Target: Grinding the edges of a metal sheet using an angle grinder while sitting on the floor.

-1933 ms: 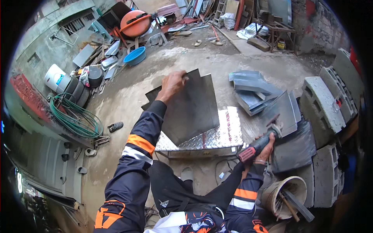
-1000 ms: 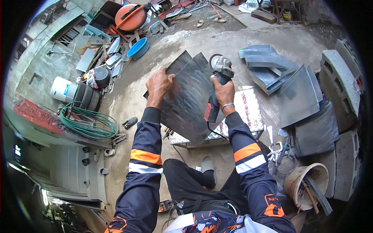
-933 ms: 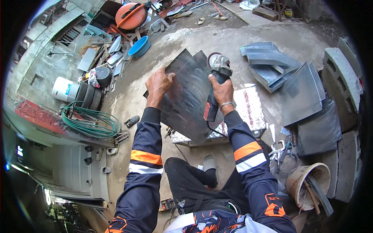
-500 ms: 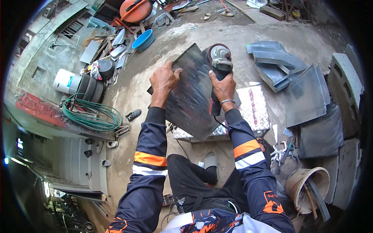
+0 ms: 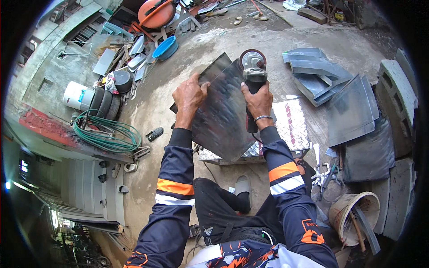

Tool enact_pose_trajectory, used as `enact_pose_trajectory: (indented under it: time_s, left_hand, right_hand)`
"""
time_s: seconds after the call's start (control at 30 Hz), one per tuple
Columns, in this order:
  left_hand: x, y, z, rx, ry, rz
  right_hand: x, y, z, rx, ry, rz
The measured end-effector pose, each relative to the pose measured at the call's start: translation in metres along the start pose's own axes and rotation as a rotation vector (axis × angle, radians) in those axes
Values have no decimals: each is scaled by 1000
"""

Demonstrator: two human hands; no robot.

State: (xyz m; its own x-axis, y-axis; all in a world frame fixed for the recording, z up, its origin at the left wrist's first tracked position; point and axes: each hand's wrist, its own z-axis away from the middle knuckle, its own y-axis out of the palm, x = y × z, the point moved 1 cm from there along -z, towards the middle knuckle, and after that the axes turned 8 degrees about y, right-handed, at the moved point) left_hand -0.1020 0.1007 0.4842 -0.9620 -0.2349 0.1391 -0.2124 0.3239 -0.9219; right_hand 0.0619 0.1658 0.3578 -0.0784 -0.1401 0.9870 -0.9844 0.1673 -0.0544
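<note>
At the frame's centre, the left hand (image 5: pixel 189 94) has its grip closed on the left edge of a dark metal sheet (image 5: pixel 223 118), which tilts over a low diamond-plate table (image 5: pixel 292 123). The right hand (image 5: pixel 259 100) grasps an angle grinder (image 5: pixel 255 75), its disc at the sheet's upper right edge; whether they touch, I cannot tell. Folded metal pieces (image 5: pixel 317 69) lie at upper right.

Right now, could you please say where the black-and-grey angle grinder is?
In the head view, the black-and-grey angle grinder is in the right hand, right of centre, by the upper right edge of the dark flat metal sheet.
</note>
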Motion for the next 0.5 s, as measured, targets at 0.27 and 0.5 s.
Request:
enact_pose_trajectory:
  time_s: [0.27,0.5]
  left_hand:
    - [-1,-3,2,6,-13,-12]
    - [-6,-5,3,22,-28,-33]
  right_hand:
    - [4,2,12,38,-64,43]
    - [2,-3,5,-5,-12,67]
